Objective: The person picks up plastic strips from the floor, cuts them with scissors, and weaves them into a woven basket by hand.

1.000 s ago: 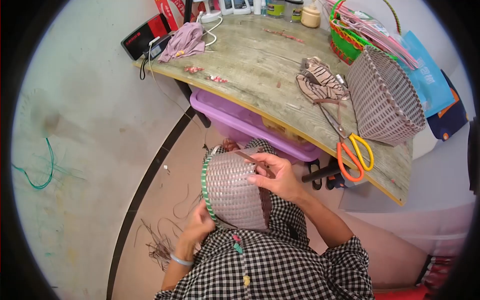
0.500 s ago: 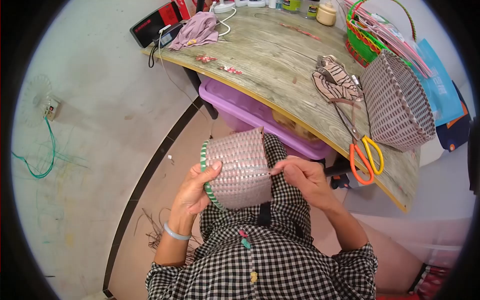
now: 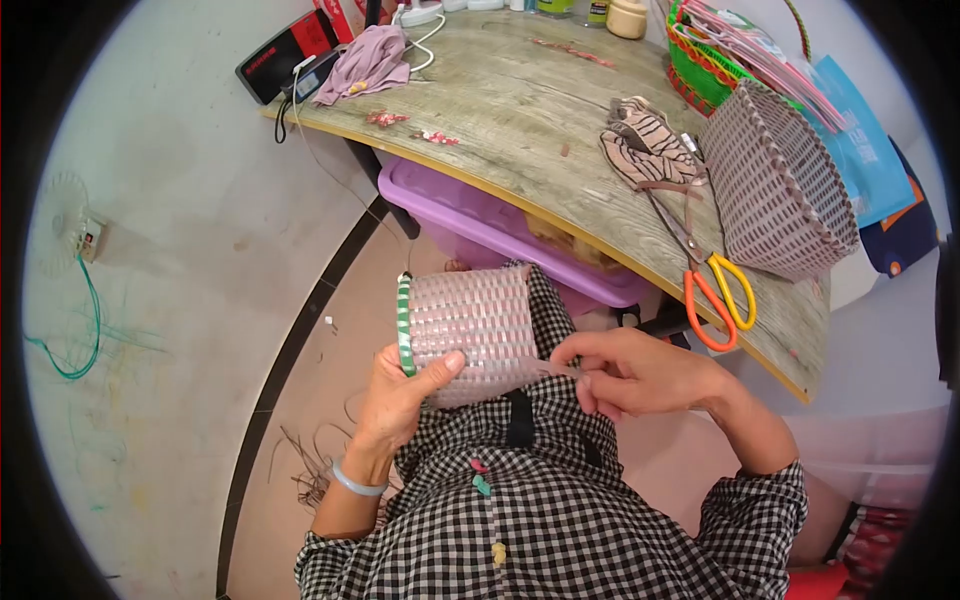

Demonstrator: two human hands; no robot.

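Observation:
A small pinkish-grey woven basket (image 3: 472, 312) lies on its side above my lap, its green-and-white rim (image 3: 404, 325) facing left. My left hand (image 3: 397, 395) grips it near that rim, thumb pressed on the weave and the other fingers hidden behind. At the basket's lower right, my right hand (image 3: 640, 372) pinches a pale translucent plastic strip (image 3: 553, 368) that runs out from the woven side. How the strip enters the weave is too small to make out.
On the wooden table (image 3: 480, 100) lie scissors (image 3: 706, 265) with orange and yellow handles, a striped cloth (image 3: 650, 148), a larger woven basket (image 3: 780, 185) and a green basket (image 3: 700, 60) full of strips. Beneath stands a purple bin (image 3: 500, 225). Loose strips (image 3: 305, 470) litter the floor.
My right hand has moved slightly right and down, and its fingers have spread, drawing the strip out from the basket. The basket has turned a little, and my left thumb sits lower on it.

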